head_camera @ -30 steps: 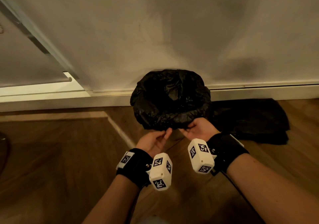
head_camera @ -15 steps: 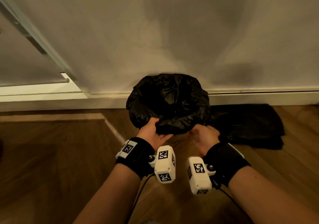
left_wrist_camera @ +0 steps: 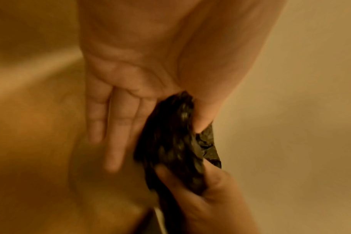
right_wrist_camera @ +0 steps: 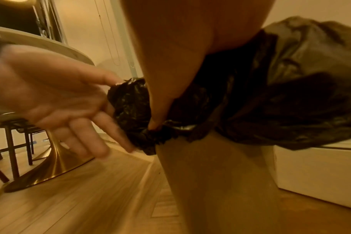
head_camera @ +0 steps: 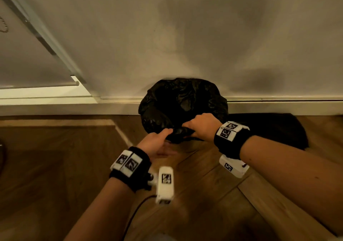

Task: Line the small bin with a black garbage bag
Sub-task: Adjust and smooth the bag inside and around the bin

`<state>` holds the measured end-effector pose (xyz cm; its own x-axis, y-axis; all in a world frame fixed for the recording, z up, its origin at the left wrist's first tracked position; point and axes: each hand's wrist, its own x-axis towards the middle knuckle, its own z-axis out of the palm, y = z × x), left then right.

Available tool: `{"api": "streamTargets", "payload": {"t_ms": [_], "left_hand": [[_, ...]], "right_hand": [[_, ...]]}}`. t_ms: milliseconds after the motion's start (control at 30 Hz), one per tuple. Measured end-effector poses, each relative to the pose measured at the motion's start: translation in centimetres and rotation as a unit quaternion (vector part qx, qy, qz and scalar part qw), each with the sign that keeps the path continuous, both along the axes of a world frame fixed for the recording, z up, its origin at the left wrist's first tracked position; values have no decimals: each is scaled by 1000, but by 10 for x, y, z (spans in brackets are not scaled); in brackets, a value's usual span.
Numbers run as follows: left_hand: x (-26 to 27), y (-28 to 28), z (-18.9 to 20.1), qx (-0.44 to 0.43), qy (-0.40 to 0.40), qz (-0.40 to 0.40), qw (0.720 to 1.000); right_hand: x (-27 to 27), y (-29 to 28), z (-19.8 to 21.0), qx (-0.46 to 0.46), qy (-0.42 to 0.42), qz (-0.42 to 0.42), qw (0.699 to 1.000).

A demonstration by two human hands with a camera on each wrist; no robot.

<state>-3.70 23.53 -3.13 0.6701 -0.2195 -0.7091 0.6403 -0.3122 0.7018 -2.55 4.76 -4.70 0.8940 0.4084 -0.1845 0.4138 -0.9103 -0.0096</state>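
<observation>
A black garbage bag (head_camera: 181, 103) covers the small bin against the wall, and in the head view the bin itself is hidden under it. At the near rim the slack is gathered into a twisted bunch (head_camera: 179, 132). My right hand (head_camera: 202, 127) grips that bunch from above, knuckles up. My left hand (head_camera: 157, 144) lies just left of and below it with its fingers straight, the thumb touching the bunch. The left wrist view shows the bunch (left_wrist_camera: 174, 142) running between thumb and fingers. In the right wrist view the bunch (right_wrist_camera: 130, 110) hangs above the bin's tan side (right_wrist_camera: 210, 182).
A flat dark bag or cloth (head_camera: 269, 129) lies on the wooden floor right of the bin, along the white skirting board (head_camera: 278, 107). A round table with a gold base (right_wrist_camera: 40, 166) and a chair (right_wrist_camera: 16, 126) stand to the left. A cable (head_camera: 137, 209) trails from my left wrist.
Both hands held the bag's near edge side by side. Now the right hand has turned knuckles-up and grips the gathered slack, and the left hand has opened beneath it.
</observation>
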Motion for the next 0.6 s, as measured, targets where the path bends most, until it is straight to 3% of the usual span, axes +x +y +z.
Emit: {"api": "streamTargets", "payload": {"t_ms": [33, 67, 100, 133, 200, 267, 333, 400, 600], "left_hand": [[0, 9, 3, 97, -87, -56, 990], [0, 16, 7, 215, -192, -114, 951], [-1, 21, 12, 327, -304, -156, 881], [-3, 20, 16, 387, -404, -185, 808], [2, 9, 11, 387, -525, -261, 711], [12, -7, -9, 391, -520, -381, 657], [25, -16, -26, 423, -498, -444, 614], [36, -18, -31, 448, -504, -450, 585], [32, -16, -28, 468, -491, -454, 578]], "right_hand": [[0, 0, -2, -3, 5, 0, 1000], [1, -1, -3, -7, 10, 1, 1000], [2, 0, -4, -10, 13, 1, 1000], [2, 0, -5, -10, 10, 2, 1000], [2, 1, -6, -6, -8, 8, 1000], [1, 0, -8, -7, -8, 7, 1000], [-1, -3, -11, -16, 6, 10, 1000], [0, -7, -11, -7, 12, 13, 1000], [6, -14, -6, 50, 65, 23, 996]]}}
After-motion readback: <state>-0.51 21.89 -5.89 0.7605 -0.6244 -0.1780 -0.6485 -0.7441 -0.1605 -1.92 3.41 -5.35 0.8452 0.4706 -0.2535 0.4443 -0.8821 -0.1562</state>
